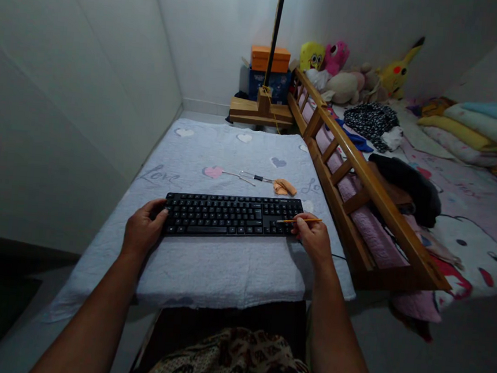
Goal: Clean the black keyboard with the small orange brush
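A black keyboard (215, 214) lies across the cloth-covered table in front of me. My left hand (144, 225) grips its left end, thumb on top near the edge keys. Between the fingers and thumb of my right hand (311, 235) is a thin paintbrush (302, 220) with an orange handle. Its tip points left, over the arrow-key area, and I cannot tell whether it touches the keys. Beyond the keyboard lie a wire tool (249, 178) with a dark sleeve, which looks like a keycap puller, and a folded orange-brown cloth (284, 187).
A pale blue cloth with hearts (223, 271) covers the table. Along the right runs a wooden bed rail (364, 162); plush toys (344, 84) and bedding lie behind it. A wooden stand (261, 112) with a dark pole and an orange box (270, 59) are at the back.
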Demonstrator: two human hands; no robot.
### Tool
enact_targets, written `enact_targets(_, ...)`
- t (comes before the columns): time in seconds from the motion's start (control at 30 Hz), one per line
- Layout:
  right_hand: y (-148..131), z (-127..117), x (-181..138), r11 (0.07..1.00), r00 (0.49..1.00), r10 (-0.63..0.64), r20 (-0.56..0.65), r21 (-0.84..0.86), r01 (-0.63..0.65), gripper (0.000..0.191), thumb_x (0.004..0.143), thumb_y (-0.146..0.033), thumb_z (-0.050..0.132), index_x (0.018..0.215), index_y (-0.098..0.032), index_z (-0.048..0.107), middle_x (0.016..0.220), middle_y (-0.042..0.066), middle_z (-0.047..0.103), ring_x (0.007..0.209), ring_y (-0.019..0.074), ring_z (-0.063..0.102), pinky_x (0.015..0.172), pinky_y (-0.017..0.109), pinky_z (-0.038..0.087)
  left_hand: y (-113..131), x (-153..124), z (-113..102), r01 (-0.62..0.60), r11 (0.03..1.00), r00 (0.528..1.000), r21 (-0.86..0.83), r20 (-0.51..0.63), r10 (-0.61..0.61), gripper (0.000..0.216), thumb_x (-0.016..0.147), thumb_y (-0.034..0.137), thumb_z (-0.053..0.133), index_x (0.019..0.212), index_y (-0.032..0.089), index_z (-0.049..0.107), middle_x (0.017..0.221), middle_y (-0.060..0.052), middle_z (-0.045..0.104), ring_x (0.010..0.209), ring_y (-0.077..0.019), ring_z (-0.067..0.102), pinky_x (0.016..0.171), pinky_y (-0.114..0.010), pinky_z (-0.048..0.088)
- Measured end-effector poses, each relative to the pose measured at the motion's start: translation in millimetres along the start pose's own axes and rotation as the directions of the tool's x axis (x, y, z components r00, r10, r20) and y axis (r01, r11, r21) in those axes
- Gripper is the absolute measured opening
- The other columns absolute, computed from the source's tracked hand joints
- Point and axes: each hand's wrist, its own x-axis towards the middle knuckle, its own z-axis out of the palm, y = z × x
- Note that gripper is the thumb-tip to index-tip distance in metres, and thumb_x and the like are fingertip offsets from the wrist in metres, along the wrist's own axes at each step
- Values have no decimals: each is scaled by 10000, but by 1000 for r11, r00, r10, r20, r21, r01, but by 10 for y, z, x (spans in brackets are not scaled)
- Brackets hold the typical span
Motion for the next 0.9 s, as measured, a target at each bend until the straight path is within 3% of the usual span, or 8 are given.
enact_targets(0.37, 173, -341, 103, 984, 984, -32, -173, -180, 0, 396, 806, -600, 616, 829, -217, 713, 750, 67, 744, 655, 248, 740, 622, 347, 578, 7, -10, 0, 7, 1000, 1000, 11, -8, -7, 451, 882, 467, 611, 1236, 231, 758, 1239, -91, 800, 1165, -311, 753, 1107, -473, 575)
enact_targets(0.63, 187, -526, 149, 960, 970, -77, -229, -280, 10, 393, 797, -595, 599, 810, -219, 712, 676, 66, 732, 635, 260, 742, 605, 349, 567, 37, -27, -15, 6, 1000, 1000, 3, -2, -6, 445, 892, 464, 616, 1249, 240, 758, 1248, -84, 804, 1176, -303, 753, 1111, -455, 569)
enact_targets(0.77, 126, -458, 99, 984, 971, -40, -237, -178, -3, 375, 800, -584, 638, 825, -216, 702, 679, 56, 724, 629, 254, 738, 564, 329, 544, 44, -25, -10, 12, 1000, 1000, 6, 4, -12, 471, 888, 467, 605, 1260, 222, 758, 1254, -104, 802, 1175, -317, 754, 1106, -475, 569)
enact_targets(0.9, 84, -248, 56, 1000, 990, 5, -141, -4, -5, 366, 799, -574, 657, 822, -211, 700, 676, 44, 713, 593, 221, 706, 529, 305, 519, 38, -18, -7, 9, 1000, 1000, 11, 5, -9, 489, 886, 472, 598, 1272, 214, 754, 1246, -112, 803, 1166, -317, 757, 1096, -475, 572)
